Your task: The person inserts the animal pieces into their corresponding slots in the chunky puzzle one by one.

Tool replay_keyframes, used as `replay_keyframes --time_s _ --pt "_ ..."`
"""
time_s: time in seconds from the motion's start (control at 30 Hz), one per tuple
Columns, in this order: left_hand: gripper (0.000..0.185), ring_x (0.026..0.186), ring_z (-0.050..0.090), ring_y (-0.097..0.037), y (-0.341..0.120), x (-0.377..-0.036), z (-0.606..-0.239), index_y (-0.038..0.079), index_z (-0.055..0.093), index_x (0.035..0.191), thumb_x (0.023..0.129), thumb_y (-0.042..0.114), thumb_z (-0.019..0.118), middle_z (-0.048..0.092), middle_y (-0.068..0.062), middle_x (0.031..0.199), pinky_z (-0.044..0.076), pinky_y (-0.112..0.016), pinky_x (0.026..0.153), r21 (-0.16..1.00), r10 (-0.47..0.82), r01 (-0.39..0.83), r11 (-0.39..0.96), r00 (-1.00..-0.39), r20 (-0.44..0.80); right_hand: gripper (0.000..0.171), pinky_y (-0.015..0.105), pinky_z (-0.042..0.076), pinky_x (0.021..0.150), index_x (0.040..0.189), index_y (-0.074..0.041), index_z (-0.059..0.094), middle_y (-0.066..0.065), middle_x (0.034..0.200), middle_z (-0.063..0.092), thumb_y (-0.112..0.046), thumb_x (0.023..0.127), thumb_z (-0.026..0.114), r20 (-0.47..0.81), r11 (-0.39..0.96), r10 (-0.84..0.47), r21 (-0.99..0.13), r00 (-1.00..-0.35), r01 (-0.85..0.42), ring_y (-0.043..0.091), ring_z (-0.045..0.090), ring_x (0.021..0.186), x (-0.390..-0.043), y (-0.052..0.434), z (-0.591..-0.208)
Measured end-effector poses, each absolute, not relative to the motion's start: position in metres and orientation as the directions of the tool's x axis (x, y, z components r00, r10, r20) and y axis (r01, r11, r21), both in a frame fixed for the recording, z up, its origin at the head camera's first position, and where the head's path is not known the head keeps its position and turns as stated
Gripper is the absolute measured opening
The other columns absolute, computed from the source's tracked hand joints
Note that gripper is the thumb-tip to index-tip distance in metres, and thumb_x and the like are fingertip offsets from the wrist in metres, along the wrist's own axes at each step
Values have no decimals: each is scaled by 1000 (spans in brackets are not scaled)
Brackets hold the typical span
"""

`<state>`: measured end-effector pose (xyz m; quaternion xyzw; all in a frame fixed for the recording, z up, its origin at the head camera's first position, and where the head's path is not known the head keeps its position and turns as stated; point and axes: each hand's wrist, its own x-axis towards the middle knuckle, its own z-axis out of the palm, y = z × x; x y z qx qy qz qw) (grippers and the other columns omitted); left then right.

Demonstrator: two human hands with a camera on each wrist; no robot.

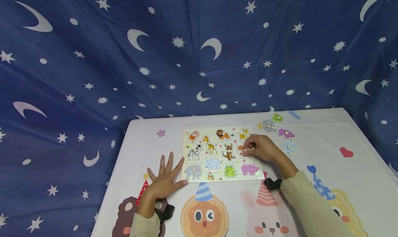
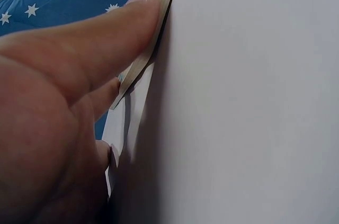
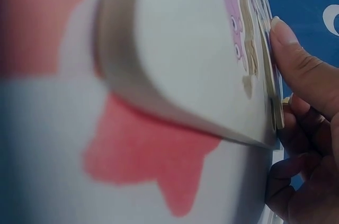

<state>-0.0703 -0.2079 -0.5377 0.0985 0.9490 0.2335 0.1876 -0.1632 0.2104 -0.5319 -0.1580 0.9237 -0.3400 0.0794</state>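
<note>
A wooden animal puzzle board [image 1: 217, 177] lies on the table, with animal pieces set in most of its slots. My left hand [image 1: 166, 174] lies flat on the cloth, fingers spread, at the board's near left corner. In the left wrist view a finger [image 2: 106, 38] presses along the board's edge [image 2: 161, 12]. My right hand [image 1: 247, 150] is over the board's right side, its fingers curled round the knob of a small orange animal piece [image 1: 240, 148]. The right wrist view shows the board's corner [image 3: 180, 75] close up, with fingertips [image 3: 296, 65] on a piece.
Several loose animal pieces lie right of the board: a green one [image 1: 276, 117], a grey one [image 1: 268, 126], a purple one [image 1: 286, 133] and a pale blue one [image 1: 288, 146]. The white tablecloth [image 1: 326, 133] has cartoon prints. A blue star-and-moon curtain [image 1: 186, 50] hangs behind.
</note>
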Motion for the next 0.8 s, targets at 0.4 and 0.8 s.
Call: replay_keyframes --time_s 0.4,0.8 --pt "87 155 -26 -40 -208 -70 -539 39 18 162 92 64 62 -17 -4 172 -27 -81 101 476 279 103 873 -907 -315 21 27 43 71 86 -21 72 -7 81 60 -29 77 90 -49 723 -353 -647 -934 -240 12 52 76 -162 209 -531" --pt "87 155 -26 -40 -208 -72 -539 40 18 162 91 66 61 -17 -4 172 -27 -81 101 467 274 102 878 -908 -318 22 27 44 69 90 -25 76 -11 84 67 -38 77 89 -24 713 -335 -660 -942 -237 11 54 76 -162 212 -533"
